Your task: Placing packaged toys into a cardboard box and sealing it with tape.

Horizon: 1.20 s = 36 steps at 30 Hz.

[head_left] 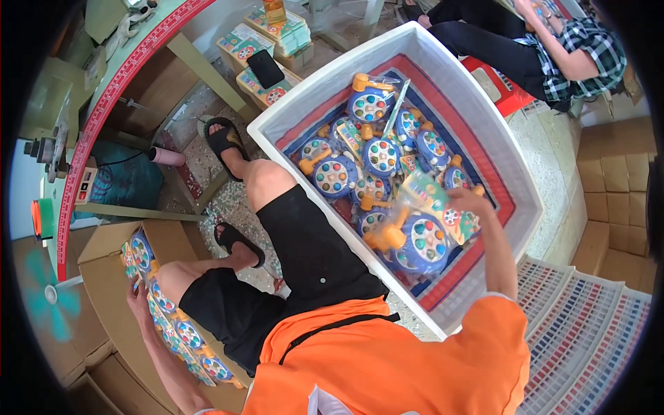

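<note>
My right hand (472, 203) grips the printed card end of a bagged toy over the white bin (415, 34). The toy (427, 242) is a blue disc with coloured spots and an orange hammer in a clear bag; the hammer side is slightly blurred. Under it, several like bagged toys (380, 156) lie loosely heaped on the bin's striped lining. At lower left, my left hand (138, 296) is at the open cardboard box (104, 277), its fingers apart beside a row of packed toys (188, 333). Whether they touch a toy is unclear.
A green table with a red ruled edge (83, 138) curves along the left, near a small fan (51, 294). Beyond the bin's left side, a black phone (265, 69) lies on stacked cards. Plastic crates (588, 332) stand at right; another person (581, 62) sits far right.
</note>
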Each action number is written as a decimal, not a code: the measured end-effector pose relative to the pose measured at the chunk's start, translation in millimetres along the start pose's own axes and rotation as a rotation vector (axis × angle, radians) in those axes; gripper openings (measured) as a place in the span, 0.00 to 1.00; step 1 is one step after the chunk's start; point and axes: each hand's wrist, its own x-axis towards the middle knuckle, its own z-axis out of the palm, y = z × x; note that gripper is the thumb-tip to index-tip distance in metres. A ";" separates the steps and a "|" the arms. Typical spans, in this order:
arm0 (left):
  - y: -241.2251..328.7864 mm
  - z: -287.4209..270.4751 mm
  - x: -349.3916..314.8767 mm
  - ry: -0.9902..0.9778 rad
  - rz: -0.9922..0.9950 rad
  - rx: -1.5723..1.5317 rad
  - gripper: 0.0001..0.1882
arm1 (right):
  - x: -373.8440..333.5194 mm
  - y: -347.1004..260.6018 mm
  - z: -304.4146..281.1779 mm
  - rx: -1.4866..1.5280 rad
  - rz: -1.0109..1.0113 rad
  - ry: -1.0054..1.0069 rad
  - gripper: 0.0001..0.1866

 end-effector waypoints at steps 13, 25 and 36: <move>-54.8 3.8 -79.0 0.125 -0.108 0.222 0.20 | 137.7 89.9 116.4 -0.885 -0.082 0.010 0.27; -51.7 8.9 -93.5 0.125 -0.143 0.124 0.21 | 66.7 27.3 106.6 -0.748 0.138 -0.067 0.22; 130.7 54.8 -34.8 0.015 0.361 -0.226 0.18 | -65.9 -184.7 37.3 -0.590 -0.440 0.710 0.08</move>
